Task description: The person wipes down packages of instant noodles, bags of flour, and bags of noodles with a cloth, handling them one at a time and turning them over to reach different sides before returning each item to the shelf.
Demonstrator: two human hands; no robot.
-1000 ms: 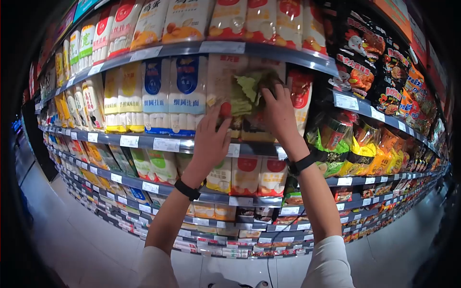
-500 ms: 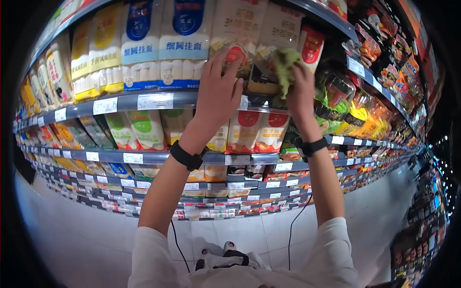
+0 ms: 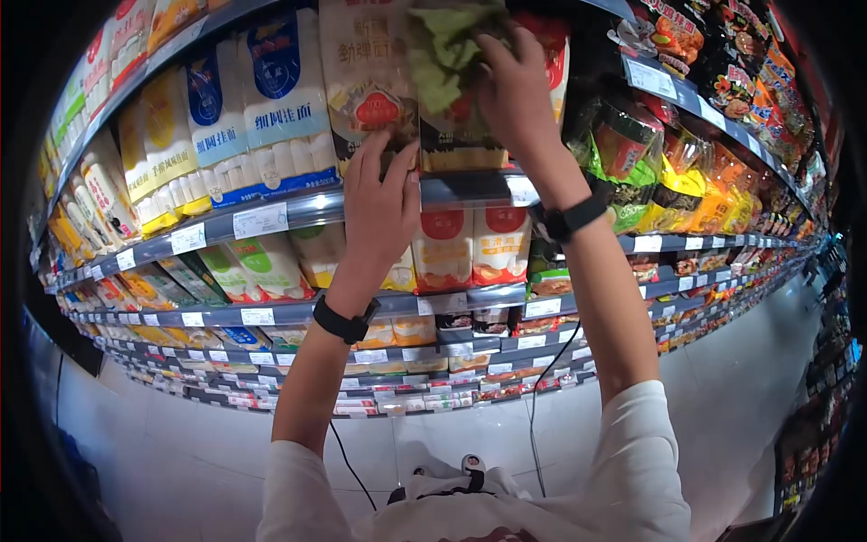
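My right hand [image 3: 517,95] grips a crumpled green cloth [image 3: 442,56] and presses it over the upper front of a beige noodle pack [image 3: 462,144]. The cloth hides much of that pack's print. My left hand [image 3: 384,203] is open, its fingers stretched up against the bottom of the neighbouring beige noodle pack [image 3: 368,59] with a red label. Both packs stand upright on the shelf, behind its grey edge [image 3: 452,188]. A red-and-white pack [image 3: 553,54] is partly hidden behind my right hand.
Blue-and-white noodle packs [image 3: 284,99] and yellow ones [image 3: 155,140] stand to the left. Clear-wrapped instant noodles [image 3: 623,158] fill the right side. Price tags [image 3: 260,219] line the shelf edges. Lower shelves hold more packs [image 3: 444,248]. A dark cable [image 3: 535,425] hangs near my right arm.
My right hand has carried the cloth up and left across the pack front. The left hand sits lower on its pack. The view has shifted, with the shelf rows tilting.
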